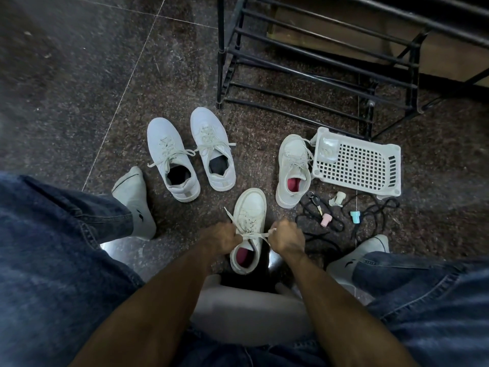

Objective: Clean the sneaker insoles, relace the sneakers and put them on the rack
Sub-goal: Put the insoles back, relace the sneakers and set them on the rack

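A dark speckled stone floor [79, 88] filled the view, and a black metal rack [317, 64] stood on it at the upper right, its bars bare. The person sat with jeans-clad legs [53, 260] spread wide and grey-socked feet [137, 205] planted to either side. A white perforated plastic basket [360, 165] lay on the floor below the rack. To its left, touching one corner, sat a white sneaker with a red insole [293, 170], laced. Further left a pair of white sneakers with dark insoles [190, 152] stood side by side, laces loose and trailing. Between the feet, nearest the person, stood the sneaker being laced [250, 229], also red inside, toe pointing away. The left hand [221, 238] was curled tight, pinching one end of the white lace [251, 235] at the shoe's left side; the right hand [287, 238] was likewise closed around the other end, the lace drawn taut across the tongue between them. Black cords [328, 223] tangled on the floor right of that shoe, with a small pink cap [326, 219] and a small blue cap [355, 216] among them
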Tool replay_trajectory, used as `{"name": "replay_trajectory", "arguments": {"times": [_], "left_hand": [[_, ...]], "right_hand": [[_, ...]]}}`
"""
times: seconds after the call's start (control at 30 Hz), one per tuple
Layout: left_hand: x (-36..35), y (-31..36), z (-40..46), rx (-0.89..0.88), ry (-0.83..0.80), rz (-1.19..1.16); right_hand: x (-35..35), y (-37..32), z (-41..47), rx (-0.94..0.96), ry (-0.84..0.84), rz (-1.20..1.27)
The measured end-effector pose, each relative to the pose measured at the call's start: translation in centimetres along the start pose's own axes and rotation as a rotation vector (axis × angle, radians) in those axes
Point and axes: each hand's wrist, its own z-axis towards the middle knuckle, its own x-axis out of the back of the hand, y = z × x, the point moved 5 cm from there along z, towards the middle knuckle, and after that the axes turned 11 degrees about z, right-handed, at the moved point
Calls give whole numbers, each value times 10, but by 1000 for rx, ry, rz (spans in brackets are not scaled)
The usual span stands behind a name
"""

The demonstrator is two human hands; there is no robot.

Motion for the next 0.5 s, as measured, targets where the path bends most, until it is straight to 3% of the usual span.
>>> {"name": "replay_trajectory", "arguments": {"times": [0.17,0.3,0.5], "left_hand": [[-3,-5,-2,33,-42,-101],[-13,-6,4,50,-83,-368],[-6,8,-11,20,-125,-382]], "right_hand": [[2,6,2,12,-1,-82],[-6,9,-4,-53,-157,18],[-24,2,-9,-38,-338,-72]]}}
